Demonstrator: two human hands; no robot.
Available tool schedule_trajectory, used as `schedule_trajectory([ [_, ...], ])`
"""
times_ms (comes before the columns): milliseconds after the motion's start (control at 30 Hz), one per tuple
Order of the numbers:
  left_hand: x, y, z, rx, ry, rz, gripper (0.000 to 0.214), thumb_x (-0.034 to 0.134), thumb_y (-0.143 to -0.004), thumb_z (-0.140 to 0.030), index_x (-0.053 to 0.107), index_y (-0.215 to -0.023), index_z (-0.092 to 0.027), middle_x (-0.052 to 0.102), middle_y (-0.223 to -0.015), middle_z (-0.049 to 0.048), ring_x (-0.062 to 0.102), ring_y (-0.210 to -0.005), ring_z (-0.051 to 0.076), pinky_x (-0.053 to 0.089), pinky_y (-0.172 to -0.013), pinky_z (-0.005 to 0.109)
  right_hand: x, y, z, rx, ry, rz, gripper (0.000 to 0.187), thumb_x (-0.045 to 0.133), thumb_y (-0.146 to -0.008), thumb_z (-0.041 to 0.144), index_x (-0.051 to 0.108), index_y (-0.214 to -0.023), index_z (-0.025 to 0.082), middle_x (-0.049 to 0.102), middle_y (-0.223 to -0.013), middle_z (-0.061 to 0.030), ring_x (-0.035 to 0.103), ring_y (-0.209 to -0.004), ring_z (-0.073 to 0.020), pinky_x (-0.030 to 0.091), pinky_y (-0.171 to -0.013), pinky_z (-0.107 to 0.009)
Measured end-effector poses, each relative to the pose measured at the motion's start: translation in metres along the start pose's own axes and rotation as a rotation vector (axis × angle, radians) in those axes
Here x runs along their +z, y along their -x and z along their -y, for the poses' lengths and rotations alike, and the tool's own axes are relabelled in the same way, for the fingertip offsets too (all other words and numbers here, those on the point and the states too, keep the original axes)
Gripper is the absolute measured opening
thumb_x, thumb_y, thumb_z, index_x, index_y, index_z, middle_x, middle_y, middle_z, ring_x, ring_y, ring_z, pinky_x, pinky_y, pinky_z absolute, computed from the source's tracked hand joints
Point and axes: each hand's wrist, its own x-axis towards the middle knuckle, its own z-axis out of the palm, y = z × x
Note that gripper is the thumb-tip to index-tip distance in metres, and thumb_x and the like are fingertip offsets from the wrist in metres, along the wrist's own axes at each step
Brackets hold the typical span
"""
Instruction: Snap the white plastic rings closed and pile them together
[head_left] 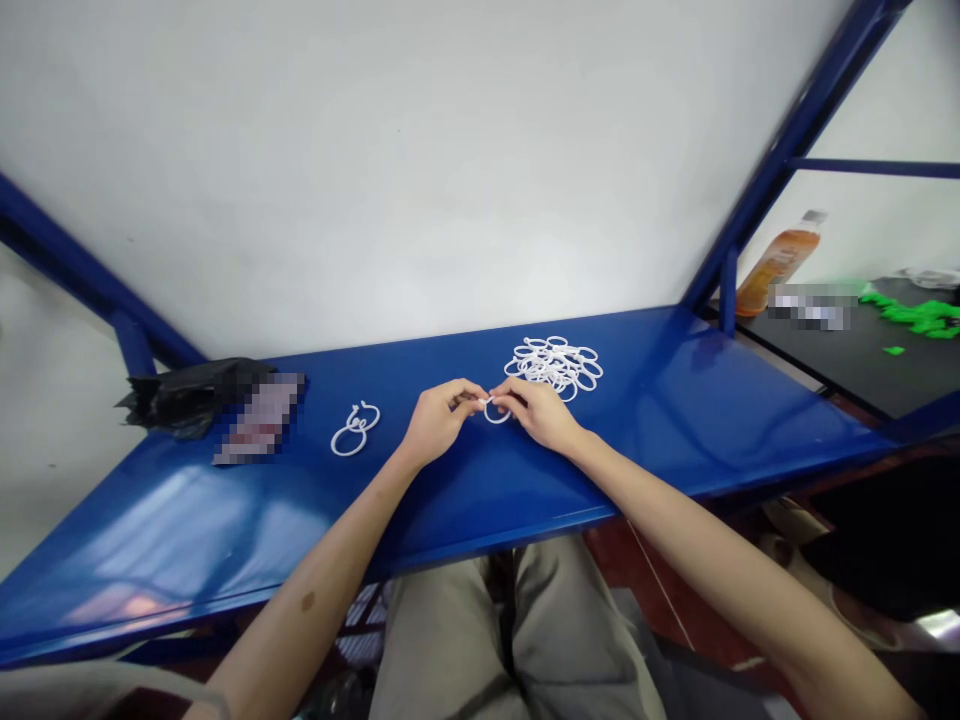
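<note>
Between my two hands is a white ring (497,416), its loop hanging down over the blue table (480,480). The fingers of my left hand (442,418) pinch the ring's upper left side. On its upper right side, the fingers of my right hand (541,412) are closed in a pinch too. Just beyond my right hand lies a heap of white rings (559,362). A few more white rings (349,440) rest to the left of my left hand, one of them with a gap in its loop. My fingertips hide the top of the held ring.
A black plastic bag (187,395) and a blurred-out packet (262,420) lie at the table's left. Blue frame posts (727,290) rise at both ends. On a dark table at right stand an orange drink bottle (780,262) and green pieces (919,315).
</note>
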Motion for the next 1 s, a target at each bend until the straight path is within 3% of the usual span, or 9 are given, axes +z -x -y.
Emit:
schedule_trajectory([
  [67, -0.005, -0.002, 0.001, 0.038, -0.119, -0.058, 0.017, 0.061, -0.088, -0.030, 0.070, -0.099, -0.022, 0.074, -0.091, 0.0031, 0.067, -0.082, 0.018, 0.054, -0.080, 0.033, -0.002, -0.004, -0.002, -0.040, 0.059, -0.108, 0.012, 0.057, -0.099, 0.028, 0.068, -0.097, 0.023, 0.072, -0.092, -0.0045, 0.067, -0.085, -0.0194, 0.051, -0.079, -0.032],
  [167, -0.018, -0.002, 0.009, 0.047, -0.510, -0.174, 0.023, 0.053, -0.093, -0.033, 0.067, -0.107, -0.021, 0.071, -0.106, 0.0103, 0.062, -0.102, 0.027, 0.049, -0.094, 0.043, -0.018, -0.007, -0.014, -0.013, 0.189, -0.290, 0.016, 0.055, -0.099, 0.028, 0.070, -0.099, 0.022, 0.068, -0.099, -0.0085, 0.064, -0.093, -0.0224, 0.051, -0.085, -0.037],
  [267, -0.036, 0.003, 0.020, -0.132, -0.917, -0.259, 0.033, 0.051, -0.092, -0.036, 0.065, -0.114, -0.016, 0.065, -0.116, 0.0210, 0.056, -0.113, 0.038, 0.047, -0.092, 0.054, -0.046, -0.007, -0.039, 0.163, 0.323, -0.464, 0.022, 0.052, -0.098, 0.029, 0.072, -0.100, 0.019, 0.066, -0.098, -0.0108, 0.062, -0.087, -0.0237, 0.051, -0.083, -0.039],
  [367, -0.048, 0.008, 0.023, -0.318, -1.125, -0.262, 0.039, 0.051, -0.090, -0.040, 0.064, -0.113, -0.012, 0.065, -0.112, 0.0257, 0.055, -0.110, 0.044, 0.047, -0.087, 0.060, -0.069, -0.004, -0.064, 0.342, 0.435, -0.562, 0.024, 0.053, -0.095, 0.029, 0.071, -0.105, 0.016, 0.069, -0.097, -0.0124, 0.061, -0.087, -0.0258, 0.047, -0.089, -0.042],
  [533, -0.040, 0.007, 0.012, -0.492, -1.133, -0.110, 0.040, 0.045, -0.093, -0.038, 0.061, -0.119, -0.012, 0.063, -0.120, 0.0241, 0.056, -0.114, 0.041, 0.049, -0.086, 0.059, -0.076, -0.001, -0.081, 0.529, 0.531, -0.512, 0.018, 0.055, -0.088, 0.024, 0.071, -0.091, 0.017, 0.073, -0.095, -0.0106, 0.059, -0.090, -0.0261, 0.042, -0.093, -0.043],
  [633, -0.027, 0.004, 0.009, -0.353, -1.072, -0.022, 0.037, 0.042, -0.096, -0.035, 0.062, -0.119, -0.013, 0.063, -0.120, 0.0214, 0.057, -0.114, 0.038, 0.050, -0.090, 0.053, -0.072, 0.001, -0.079, 0.561, 0.593, -0.500, 0.019, 0.055, -0.085, 0.026, 0.072, -0.086, 0.019, 0.073, -0.096, -0.0108, 0.056, -0.093, -0.0281, 0.042, -0.091, -0.044],
  [833, -0.014, 0.001, 0.011, 0.093, -0.542, 0.108, 0.029, 0.049, -0.095, -0.031, 0.062, -0.120, -0.022, 0.063, -0.124, 0.0079, 0.058, -0.117, 0.023, 0.046, -0.104, 0.037, -0.071, 0.002, -0.069, 0.485, 0.640, -0.577, 0.021, 0.054, -0.088, 0.028, 0.072, -0.090, 0.018, 0.071, -0.101, -0.0135, 0.052, -0.097, -0.0304, 0.040, -0.090, -0.046],
  [900, -0.016, 0.000, 0.010, 0.122, -0.519, 0.078, 0.031, 0.049, -0.095, -0.031, 0.061, -0.122, -0.022, 0.063, -0.125, 0.0078, 0.058, -0.117, 0.023, 0.045, -0.104, 0.037, -0.069, 0.001, -0.064, 0.429, 0.635, -0.575, 0.020, 0.054, -0.090, 0.028, 0.071, -0.091, 0.018, 0.070, -0.101, -0.0127, 0.052, -0.098, -0.0303, 0.040, -0.092, -0.047],
  [1000, -0.022, 0.000, 0.010, 0.002, -0.698, 0.016, 0.042, 0.054, -0.093, -0.042, 0.059, -0.129, -0.020, 0.061, -0.130, 0.0120, 0.054, -0.120, 0.030, 0.043, -0.104, 0.044, -0.061, 0.000, -0.054, 0.314, 0.617, -0.552, 0.018, 0.054, -0.093, 0.028, 0.070, -0.091, 0.019, 0.070, -0.101, -0.0111, 0.052, -0.098, -0.0297, 0.040, -0.093, -0.047],
])
